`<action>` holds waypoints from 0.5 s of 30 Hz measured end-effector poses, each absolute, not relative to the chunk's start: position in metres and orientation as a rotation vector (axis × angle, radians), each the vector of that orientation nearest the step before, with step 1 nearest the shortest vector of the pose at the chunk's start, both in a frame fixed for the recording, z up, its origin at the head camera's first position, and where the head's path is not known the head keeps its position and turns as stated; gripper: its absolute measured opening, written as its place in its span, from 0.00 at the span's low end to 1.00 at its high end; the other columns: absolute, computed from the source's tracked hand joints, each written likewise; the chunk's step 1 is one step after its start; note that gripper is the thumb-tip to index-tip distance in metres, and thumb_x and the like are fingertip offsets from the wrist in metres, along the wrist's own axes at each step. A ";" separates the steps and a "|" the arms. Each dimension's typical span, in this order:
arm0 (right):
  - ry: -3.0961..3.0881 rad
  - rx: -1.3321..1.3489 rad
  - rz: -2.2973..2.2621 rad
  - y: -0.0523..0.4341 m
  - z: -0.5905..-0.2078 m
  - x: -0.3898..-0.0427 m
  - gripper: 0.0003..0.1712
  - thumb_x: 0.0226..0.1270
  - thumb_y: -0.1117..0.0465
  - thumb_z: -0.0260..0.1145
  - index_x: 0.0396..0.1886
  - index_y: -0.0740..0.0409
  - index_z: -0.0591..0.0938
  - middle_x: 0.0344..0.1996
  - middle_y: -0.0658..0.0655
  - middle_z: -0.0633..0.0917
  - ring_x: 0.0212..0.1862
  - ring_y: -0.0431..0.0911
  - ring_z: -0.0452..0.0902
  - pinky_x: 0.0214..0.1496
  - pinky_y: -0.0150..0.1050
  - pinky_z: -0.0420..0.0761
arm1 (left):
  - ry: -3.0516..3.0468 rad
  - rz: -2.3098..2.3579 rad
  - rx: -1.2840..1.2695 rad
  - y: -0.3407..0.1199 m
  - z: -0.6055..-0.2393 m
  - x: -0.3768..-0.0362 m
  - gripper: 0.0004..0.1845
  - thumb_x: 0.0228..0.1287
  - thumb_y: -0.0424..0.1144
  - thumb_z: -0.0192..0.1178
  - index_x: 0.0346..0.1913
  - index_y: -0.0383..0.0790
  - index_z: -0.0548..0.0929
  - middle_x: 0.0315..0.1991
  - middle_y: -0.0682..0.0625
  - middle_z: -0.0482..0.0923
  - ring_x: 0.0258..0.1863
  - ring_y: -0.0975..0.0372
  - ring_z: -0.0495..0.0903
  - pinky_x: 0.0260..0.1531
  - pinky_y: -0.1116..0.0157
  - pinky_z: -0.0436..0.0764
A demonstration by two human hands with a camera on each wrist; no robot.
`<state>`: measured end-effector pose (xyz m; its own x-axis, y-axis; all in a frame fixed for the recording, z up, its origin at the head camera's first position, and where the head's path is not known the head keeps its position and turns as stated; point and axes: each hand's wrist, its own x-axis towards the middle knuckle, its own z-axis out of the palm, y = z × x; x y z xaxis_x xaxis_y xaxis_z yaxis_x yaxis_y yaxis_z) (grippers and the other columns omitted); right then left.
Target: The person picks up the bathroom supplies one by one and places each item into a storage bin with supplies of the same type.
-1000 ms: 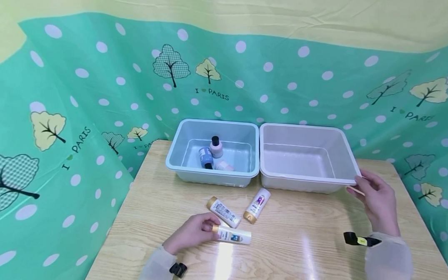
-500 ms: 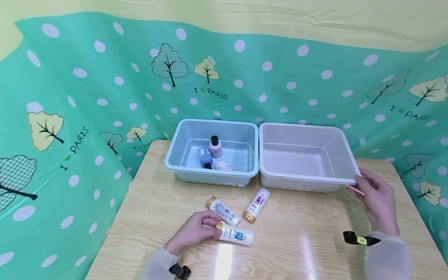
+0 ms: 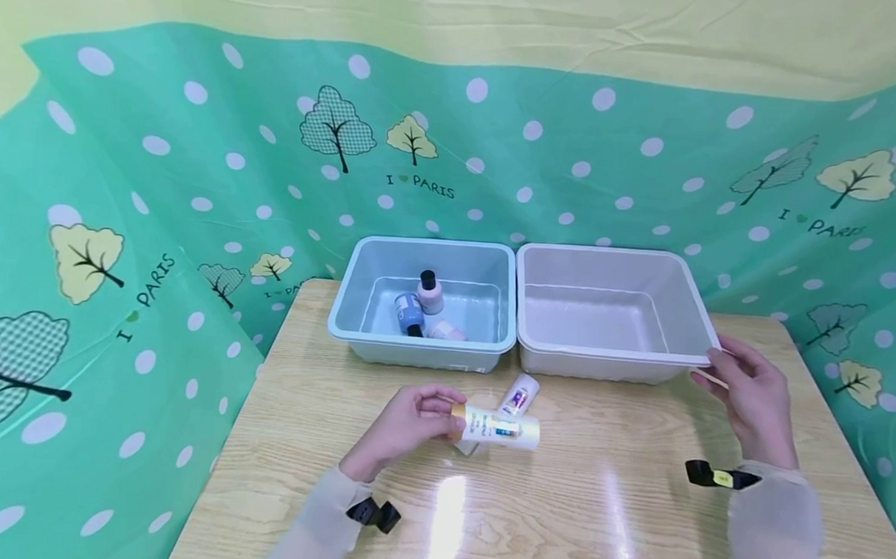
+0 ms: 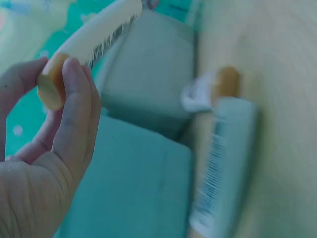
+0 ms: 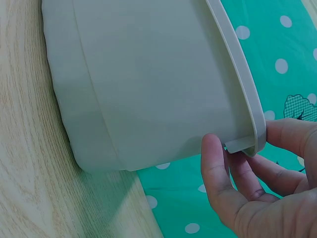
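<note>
My left hand (image 3: 404,428) pinches a white bottle (image 3: 500,428) by its gold cap, holding it level above the table. In the left wrist view the fingers wrap the gold cap (image 4: 53,84). Beneath the held bottle, a second white bottle (image 3: 467,444) lies mostly hidden. A third white bottle with a purple label (image 3: 520,394) lies partly covered, close to the bins. At the right, my right hand (image 3: 754,401) grips the front right corner of the grey bin (image 3: 602,354). Its thumb and fingers pinch the rim (image 5: 247,94) in the right wrist view.
Left of the grey bin stands a light blue bin (image 3: 423,342). Inside it are a blue bottle (image 3: 409,313), a pale bottle with a black cap (image 3: 430,297) and a pale pink item (image 3: 446,330). A polka-dot cloth (image 3: 491,148) hangs behind the wooden table (image 3: 558,518).
The left hand has lifted the white bottle off the table and carried it up and to the right, over the other two. The right hand stays on the bin's corner.
</note>
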<state>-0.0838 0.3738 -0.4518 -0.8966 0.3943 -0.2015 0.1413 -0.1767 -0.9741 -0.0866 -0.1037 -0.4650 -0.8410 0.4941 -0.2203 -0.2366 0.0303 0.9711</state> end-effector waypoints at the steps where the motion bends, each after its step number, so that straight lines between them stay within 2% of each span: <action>1: -1.892 -0.627 2.200 0.374 -0.452 -0.084 0.34 0.67 0.57 0.71 0.71 0.59 0.72 0.51 0.50 0.78 0.42 0.39 0.84 0.41 0.35 0.85 | 1.800 1.869 0.268 -0.100 -0.459 -0.090 0.20 0.59 0.29 0.70 0.54 0.28 0.80 0.42 0.40 0.84 0.40 0.53 0.85 0.42 0.56 0.86; 8: -1.886 -0.637 2.206 0.375 -0.451 -0.084 0.34 0.66 0.57 0.72 0.70 0.58 0.73 0.50 0.50 0.79 0.42 0.39 0.84 0.42 0.37 0.85 | 1.799 1.913 0.391 -0.078 -0.421 -0.120 0.20 0.60 0.26 0.68 0.55 0.27 0.80 0.45 0.37 0.84 0.42 0.51 0.85 0.44 0.54 0.85; 15: -1.869 -0.621 2.224 0.374 -0.450 -0.084 0.35 0.66 0.58 0.72 0.70 0.60 0.72 0.50 0.51 0.79 0.41 0.40 0.85 0.41 0.37 0.85 | 1.784 1.976 0.359 -0.051 -0.392 -0.160 0.19 0.60 0.25 0.69 0.54 0.30 0.81 0.45 0.38 0.84 0.42 0.51 0.86 0.45 0.56 0.85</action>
<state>-0.0844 0.3743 -0.4497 -0.8987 0.3881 -0.2042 0.1343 -0.1996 -0.9706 -0.1598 -0.0514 -0.3924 -0.8642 0.4921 -0.1053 -0.1549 -0.0610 0.9861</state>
